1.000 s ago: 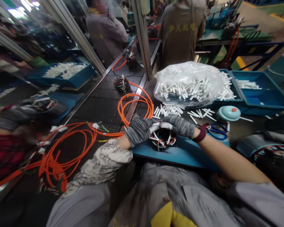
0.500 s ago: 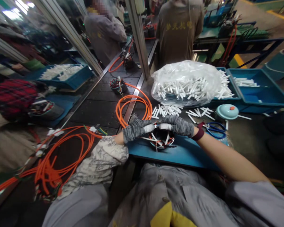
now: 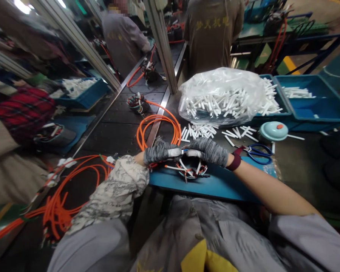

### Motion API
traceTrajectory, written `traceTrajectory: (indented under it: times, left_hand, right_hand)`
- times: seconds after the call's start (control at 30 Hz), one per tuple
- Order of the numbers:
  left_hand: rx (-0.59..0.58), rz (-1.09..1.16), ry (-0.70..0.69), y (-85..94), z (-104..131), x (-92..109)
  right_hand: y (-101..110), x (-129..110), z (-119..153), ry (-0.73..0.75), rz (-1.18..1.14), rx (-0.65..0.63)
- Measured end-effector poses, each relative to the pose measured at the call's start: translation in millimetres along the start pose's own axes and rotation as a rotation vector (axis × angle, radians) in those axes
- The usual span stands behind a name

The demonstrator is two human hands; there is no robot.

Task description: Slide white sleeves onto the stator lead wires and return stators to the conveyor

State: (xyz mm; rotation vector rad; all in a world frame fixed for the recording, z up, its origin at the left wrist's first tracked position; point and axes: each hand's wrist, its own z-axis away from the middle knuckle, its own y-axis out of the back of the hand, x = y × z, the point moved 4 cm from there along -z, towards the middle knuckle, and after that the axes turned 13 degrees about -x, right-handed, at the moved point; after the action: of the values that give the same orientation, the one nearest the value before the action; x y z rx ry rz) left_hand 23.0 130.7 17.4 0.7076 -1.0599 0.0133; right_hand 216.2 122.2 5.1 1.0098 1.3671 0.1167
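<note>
Grey knitted gloves with pale fingertips cover both of my hands. My left hand [image 3: 163,152] pinches thin wires from the left. From the right, my right hand [image 3: 208,151] pinches the same bundle, and a short blue bit of wire [image 3: 184,150] shows between the fingertips. Just below the fingers stands a round dark motor stator [image 3: 193,174], ringed with red, white and black leads and white sleeves. One white sleeve with an orange tip [image 3: 172,167] sticks out to its left. The wire ends inside my fingers are hidden.
The stator stands on a blue mat [image 3: 223,183]. Beyond lie loose white tubes [image 3: 200,131], a clear bag of tubes [image 3: 221,98], blue bins [image 3: 323,109], blue-handled scissors [image 3: 259,154] and a pale-blue round container [image 3: 273,131]. Orange cable [image 3: 138,132] coils at left. Co-workers [image 3: 124,41] stand nearby.
My fingertips have drawn slightly apart, my left hand shifting a little left, so the blue wire shows between them. The orange-tipped sleeve has come into sight below my left hand.
</note>
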Motion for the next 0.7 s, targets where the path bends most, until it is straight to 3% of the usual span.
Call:
traceTrajectory:
  times: [0.07, 0.17, 0.3, 0.4, 0.5, 0.7]
  left_hand:
    - [-0.062, -0.071, 0.001, -0.9, -5.4, -1.5]
    - [-0.04, -0.394, 0.144, -1.8, -10.0, -0.4]
    - [-0.045, -0.742, 0.375, -7.3, -9.8, 16.8]
    - [-0.024, -0.845, 0.431, -10.1, -17.3, 34.6]
    - [-0.081, -0.885, 0.37, -15.8, -35.7, 46.9]
    - [-0.135, -0.956, 0.306, -23.4, -54.3, 50.2]
  right_hand:
    - [-4.2, -0.5, -3.4, -0.083, 0.148, 0.025]
    - [-8.9, -4.6, -4.2, -0.183, 0.402, 0.003]
    - [0.7, -6.3, 13.6, -0.143, 0.597, 0.006]
    - [10.9, 1.8, 30.5, -0.08, 0.508, 0.053]
    - [14.2, 9.5, 37.6, -0.004, 0.304, 0.098]
    - [12.7, 16.6, 41.0, -0.014, 0.075, 0.22]
